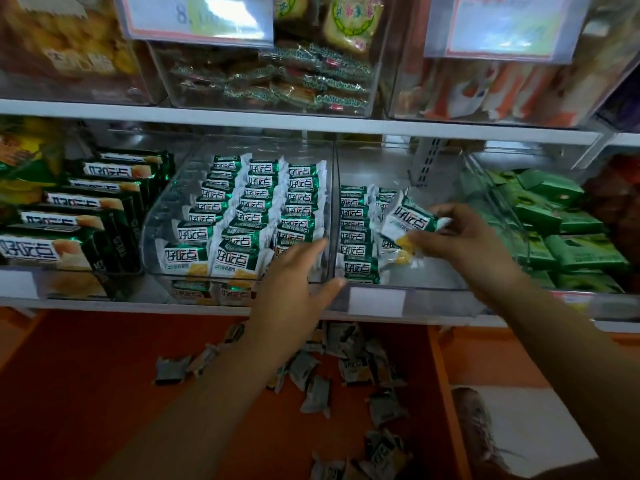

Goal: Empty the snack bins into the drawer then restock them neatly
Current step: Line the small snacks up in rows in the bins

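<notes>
Head view only. Restock is judged partway done.

- The left bin is filled in three rows. The right bin holds one full packet row and a short second one; the rest of its floor is bare.
- A green-and-white snack packet is pinched at its lower end by the right hand and held tilted over the short row.
- The left hand is spread, fingers straight, at the front rims where the bins meet. Contact can't be confirmed.
- Loose packets lie in the orange drawer.

Risks:
- If the packet is released tilted, the unsupported short row could be toppled into the bare side.
- The left bin's front packets could be nudged by the left fingers.
- A bin could be pushed out of line by rim pressure.
</notes>
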The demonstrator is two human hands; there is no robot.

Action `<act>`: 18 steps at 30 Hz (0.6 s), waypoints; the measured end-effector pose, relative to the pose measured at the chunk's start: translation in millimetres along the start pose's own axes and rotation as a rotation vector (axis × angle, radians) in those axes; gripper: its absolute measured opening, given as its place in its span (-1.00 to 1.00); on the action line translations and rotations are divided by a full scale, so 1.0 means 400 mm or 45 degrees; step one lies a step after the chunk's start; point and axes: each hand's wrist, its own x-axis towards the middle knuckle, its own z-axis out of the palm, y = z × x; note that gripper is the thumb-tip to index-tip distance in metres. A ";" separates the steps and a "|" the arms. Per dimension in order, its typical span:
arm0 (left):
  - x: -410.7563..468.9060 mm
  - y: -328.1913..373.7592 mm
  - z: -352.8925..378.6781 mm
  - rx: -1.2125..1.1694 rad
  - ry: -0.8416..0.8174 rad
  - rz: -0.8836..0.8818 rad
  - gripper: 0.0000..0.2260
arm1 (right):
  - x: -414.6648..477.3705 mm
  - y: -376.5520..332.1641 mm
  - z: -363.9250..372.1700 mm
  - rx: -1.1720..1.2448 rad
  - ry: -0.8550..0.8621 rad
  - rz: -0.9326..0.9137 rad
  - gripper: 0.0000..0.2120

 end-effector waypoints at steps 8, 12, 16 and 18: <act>0.017 -0.038 0.041 0.044 0.023 0.032 -0.47 | 0.129 0.128 -0.038 -0.872 -0.250 0.035 -0.66; 0.016 -0.042 0.042 0.034 0.056 0.055 -0.48 | 0.157 0.144 -0.011 -0.988 -0.402 0.040 -0.64; 0.018 -0.044 0.041 0.027 0.077 0.066 -0.48 | 0.174 0.152 0.011 -0.980 -0.406 -0.015 -0.65; 0.018 -0.045 0.040 0.027 0.062 0.087 -0.48 | 0.179 0.153 0.010 -0.994 -0.417 -0.005 -0.64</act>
